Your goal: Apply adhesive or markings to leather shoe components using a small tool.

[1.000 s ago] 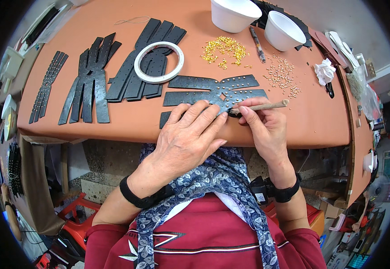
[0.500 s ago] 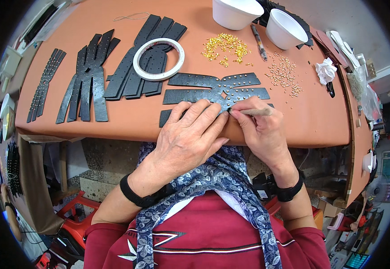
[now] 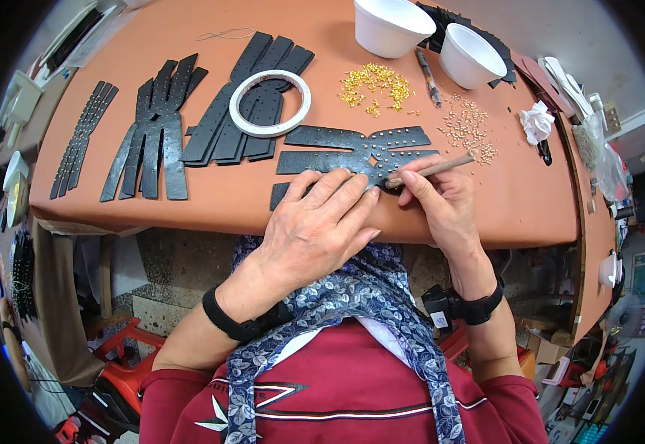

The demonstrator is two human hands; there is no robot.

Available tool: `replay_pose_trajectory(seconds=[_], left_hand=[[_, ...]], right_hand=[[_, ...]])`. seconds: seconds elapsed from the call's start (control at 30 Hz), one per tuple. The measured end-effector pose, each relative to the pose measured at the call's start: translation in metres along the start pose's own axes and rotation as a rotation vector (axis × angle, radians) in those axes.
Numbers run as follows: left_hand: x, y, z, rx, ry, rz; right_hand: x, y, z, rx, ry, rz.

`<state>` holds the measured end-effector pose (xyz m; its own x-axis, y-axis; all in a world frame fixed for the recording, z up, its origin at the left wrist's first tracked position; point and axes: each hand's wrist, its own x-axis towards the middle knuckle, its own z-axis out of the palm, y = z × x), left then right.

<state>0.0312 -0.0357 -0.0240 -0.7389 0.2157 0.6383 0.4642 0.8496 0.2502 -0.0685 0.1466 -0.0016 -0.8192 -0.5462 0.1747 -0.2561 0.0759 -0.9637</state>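
A black leather-like strip piece with split ends and rows of small metal studs lies at the table's front edge. My left hand rests on its near part, fingers stretched out and pressing down, with the index fingertip close to the studded middle. In my right hand is a thin wooden stick, pinched between thumb and fingers. Its near end touches or hovers just over the piece, right of my left fingertips; I cannot tell which. The nearest strips are partly hidden under my hands.
Behind the piece lie gold-coloured bits and small pale studs. White bowls and a pen stand or lie farther back. A tape roll rests on stacked black pieces; more pieces lie left.
My right hand has shifted slightly right, and the wooden stick now lies at a different slant, its far end swung out to the right. My left hand stays in place on the piece.
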Motion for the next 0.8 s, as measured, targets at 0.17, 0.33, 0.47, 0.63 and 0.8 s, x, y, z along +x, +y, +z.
replay_pose_trajectory(seconds=[0.17,0.33,0.47,0.63,0.8], left_hand=[[-0.001,0.000,-0.001,0.012,-0.003,-0.002],[-0.001,0.000,-0.001,0.030,-0.010,-0.002],[-0.001,0.000,-0.003,0.027,-0.027,0.002],[0.000,0.001,-0.004,0.035,-0.044,-0.003],[0.002,0.003,-0.004,0.043,-0.062,-0.009]], right_hand=[[-0.001,0.000,-0.005,0.064,0.047,0.043],[0.000,0.000,-0.009,0.404,0.105,0.115],[-0.002,-0.001,-0.016,0.470,0.139,0.158],[-0.011,-0.010,-0.061,0.281,0.300,0.039],[-0.023,-0.013,-0.110,-0.235,0.530,-0.031]])
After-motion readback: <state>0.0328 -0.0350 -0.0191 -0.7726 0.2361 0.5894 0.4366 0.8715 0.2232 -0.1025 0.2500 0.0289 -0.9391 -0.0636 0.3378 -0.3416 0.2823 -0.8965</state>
